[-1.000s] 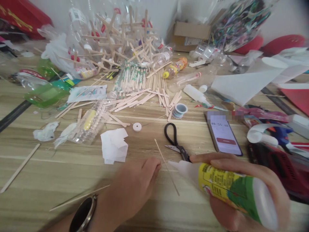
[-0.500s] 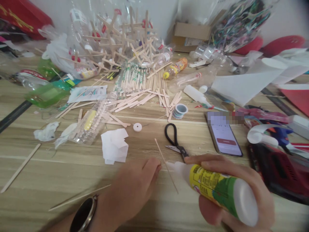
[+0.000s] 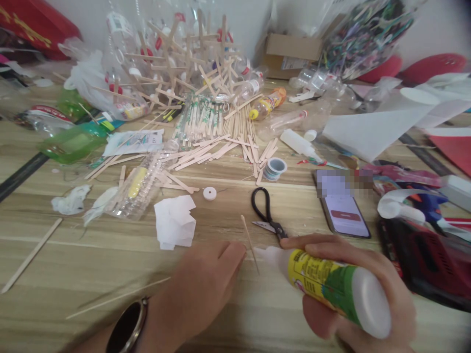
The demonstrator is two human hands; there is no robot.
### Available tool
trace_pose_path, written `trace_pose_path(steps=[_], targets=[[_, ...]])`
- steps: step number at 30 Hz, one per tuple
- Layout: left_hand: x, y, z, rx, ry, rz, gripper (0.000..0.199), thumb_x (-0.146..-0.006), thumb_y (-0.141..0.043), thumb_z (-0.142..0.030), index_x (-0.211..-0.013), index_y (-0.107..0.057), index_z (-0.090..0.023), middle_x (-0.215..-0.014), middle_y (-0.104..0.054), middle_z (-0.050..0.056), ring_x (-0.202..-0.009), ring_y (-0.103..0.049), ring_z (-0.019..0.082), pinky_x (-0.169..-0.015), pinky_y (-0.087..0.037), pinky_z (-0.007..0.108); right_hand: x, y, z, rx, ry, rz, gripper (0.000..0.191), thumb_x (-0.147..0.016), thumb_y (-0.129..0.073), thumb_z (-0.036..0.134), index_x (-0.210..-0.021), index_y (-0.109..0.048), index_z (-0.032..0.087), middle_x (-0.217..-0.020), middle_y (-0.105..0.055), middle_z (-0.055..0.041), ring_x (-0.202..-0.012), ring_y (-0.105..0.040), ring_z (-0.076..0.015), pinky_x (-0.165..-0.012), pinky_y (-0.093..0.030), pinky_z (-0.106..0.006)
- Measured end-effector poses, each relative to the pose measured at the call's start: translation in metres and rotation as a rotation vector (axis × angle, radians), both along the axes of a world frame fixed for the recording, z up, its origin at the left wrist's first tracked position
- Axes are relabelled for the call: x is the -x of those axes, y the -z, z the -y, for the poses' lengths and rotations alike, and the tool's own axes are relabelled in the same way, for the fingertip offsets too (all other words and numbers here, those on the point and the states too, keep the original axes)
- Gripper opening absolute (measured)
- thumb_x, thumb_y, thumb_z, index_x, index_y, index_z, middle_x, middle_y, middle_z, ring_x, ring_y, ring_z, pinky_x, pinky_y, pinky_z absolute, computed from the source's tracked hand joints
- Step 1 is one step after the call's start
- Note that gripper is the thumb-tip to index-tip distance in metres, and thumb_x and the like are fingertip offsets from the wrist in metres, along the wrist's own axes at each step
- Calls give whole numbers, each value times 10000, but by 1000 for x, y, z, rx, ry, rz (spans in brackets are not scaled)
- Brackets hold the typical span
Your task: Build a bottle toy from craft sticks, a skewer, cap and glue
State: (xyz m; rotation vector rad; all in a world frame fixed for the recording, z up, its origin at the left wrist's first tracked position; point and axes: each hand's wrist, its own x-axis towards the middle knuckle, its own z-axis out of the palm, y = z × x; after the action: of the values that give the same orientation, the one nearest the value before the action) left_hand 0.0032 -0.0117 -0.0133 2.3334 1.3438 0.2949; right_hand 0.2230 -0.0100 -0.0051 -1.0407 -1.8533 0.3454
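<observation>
My left hand is closed, its fingertips pinched. A thin wooden stick runs out behind the wrist, in line with the pinch; most of its length is hidden by the hand. Just past the fingertips, a short flat wooden stick stands crosswise and tilted. How the two sticks join is hidden. My right hand grips a glue bottle with a yellow and green label, lying almost level. Its white nozzle points left and is at the crosswise stick, touching or very close.
Black-handled scissors lie just beyond the bottle, a phone to their right. Torn white paper and a small white spool lie ahead of my left hand. Wooden sticks and plastic bottles crowd the back. A dark red case sits right.
The crosswise stick has turned and looks shorter now, and the thin stick's far end has shifted slightly left. Both hands and the glue bottle have barely moved.
</observation>
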Motion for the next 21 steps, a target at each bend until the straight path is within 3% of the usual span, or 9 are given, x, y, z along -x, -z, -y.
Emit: trace_pose_path(steps=[14,21], targets=[[2,3,0,-66,-29,32,221,-939,-407,-125,-982,-606,-212,-839,-704,20,-751,-657,205,-667,-505,313,5,-4,-3,27,35,-137,415,-759,-688,583,-1021,-634,266,-832,-765,-71,-689,-735,-282,-586,-601,-377],[2,2,2,-43,-30,30,219,-937,-410,-124,-969,-611,-206,-823,-700,18,-739,-654,205,-657,-503,316,4,-5,-3,12,-16,-92,434,-776,-691,559,-1035,-617,218,-868,-762,-63,-727,-741,-243,-623,-604,-325]])
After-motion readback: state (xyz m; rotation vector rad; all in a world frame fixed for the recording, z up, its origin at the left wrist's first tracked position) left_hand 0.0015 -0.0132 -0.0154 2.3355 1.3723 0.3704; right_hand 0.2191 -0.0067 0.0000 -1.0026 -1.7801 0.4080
